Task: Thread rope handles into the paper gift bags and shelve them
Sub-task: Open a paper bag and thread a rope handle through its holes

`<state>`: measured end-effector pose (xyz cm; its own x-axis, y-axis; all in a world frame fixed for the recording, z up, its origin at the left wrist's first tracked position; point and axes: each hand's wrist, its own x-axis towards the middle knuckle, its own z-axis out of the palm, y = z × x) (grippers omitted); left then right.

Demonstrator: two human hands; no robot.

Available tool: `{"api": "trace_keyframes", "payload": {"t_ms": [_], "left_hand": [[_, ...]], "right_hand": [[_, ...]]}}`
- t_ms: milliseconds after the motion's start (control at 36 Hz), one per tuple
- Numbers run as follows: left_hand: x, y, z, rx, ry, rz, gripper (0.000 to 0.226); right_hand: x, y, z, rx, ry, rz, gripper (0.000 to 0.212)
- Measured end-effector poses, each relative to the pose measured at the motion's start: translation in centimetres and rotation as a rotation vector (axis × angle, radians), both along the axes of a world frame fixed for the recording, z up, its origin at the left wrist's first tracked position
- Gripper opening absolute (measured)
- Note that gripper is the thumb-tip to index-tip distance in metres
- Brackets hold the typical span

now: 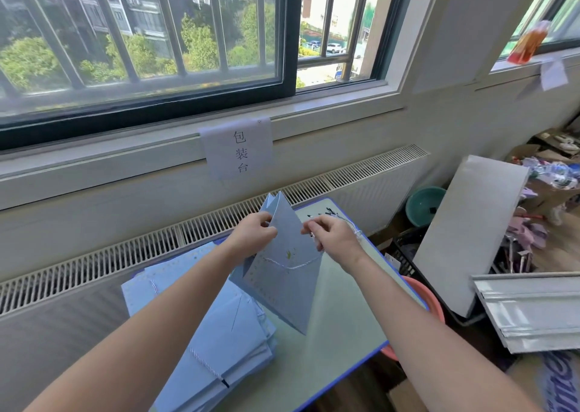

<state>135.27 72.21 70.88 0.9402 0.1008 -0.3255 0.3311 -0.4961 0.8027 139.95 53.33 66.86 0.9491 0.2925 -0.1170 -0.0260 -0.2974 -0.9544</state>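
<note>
I hold a light blue paper gift bag (284,273) tilted above the table (339,327). My left hand (254,234) grips the bag's upper left edge near its open top. My right hand (332,236) pinches a white twisted rope (356,231) at the bag's right edge. One rope handle (293,265) hangs in a loop across the bag's front. A stack of flat blue bags (219,342) with rope handles lies on the table's left half, under my left forearm. Loose ropes with dark tips (329,212) lie at the table's far end.
A radiator grille (94,264) and a windowsill with a paper sign (237,148) run behind the table. Right of the table stand a white board (470,229), a black crate (405,254), a pink basin (430,305), a teal basin (422,204) and floor clutter.
</note>
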Motion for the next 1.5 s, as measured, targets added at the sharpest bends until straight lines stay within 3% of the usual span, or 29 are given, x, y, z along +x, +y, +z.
{"api": "trace_keyframes", "payload": {"t_ms": [167, 444, 861, 1056, 1194, 1417, 1500], "left_hand": [[-0.6, 0.1, -0.1, -0.050, -0.016, -0.022, 0.038], [-0.9, -0.3, 0.4, -0.253, -0.042, 0.039, 0.048], [-1.2, -1.2, 1.1, -0.283, -0.039, 0.006, 0.054], [-1.3, -1.5, 1.2, -0.313, -0.036, -0.012, 0.053], [-1.1, -1.6, 1.2, -0.289, -0.050, -0.001, 0.054], [-0.3, -1.8, 1.6, -0.383, 0.043, 0.074, 0.072], [-0.1, -2.0, 1.8, -0.332, 0.051, 0.059, 0.073]], "right_hand": [[0.0, 1.4, 0.8, 0.013, -0.021, -0.009, 0.024], [-0.6, 2.9, 1.8, 0.057, -0.125, -0.081, 0.012], [-0.4, 3.6, 1.7, 0.199, -0.115, -0.243, 0.014], [-0.5, 3.5, 1.8, 0.096, -0.157, -0.265, 0.016], [-1.0, 3.7, 1.6, -0.071, -0.224, -0.193, 0.006], [-1.8, 3.3, 1.3, -0.108, -0.146, 0.052, 0.044], [-1.9, 2.9, 1.2, -0.124, -0.143, 0.092, 0.045]]}}
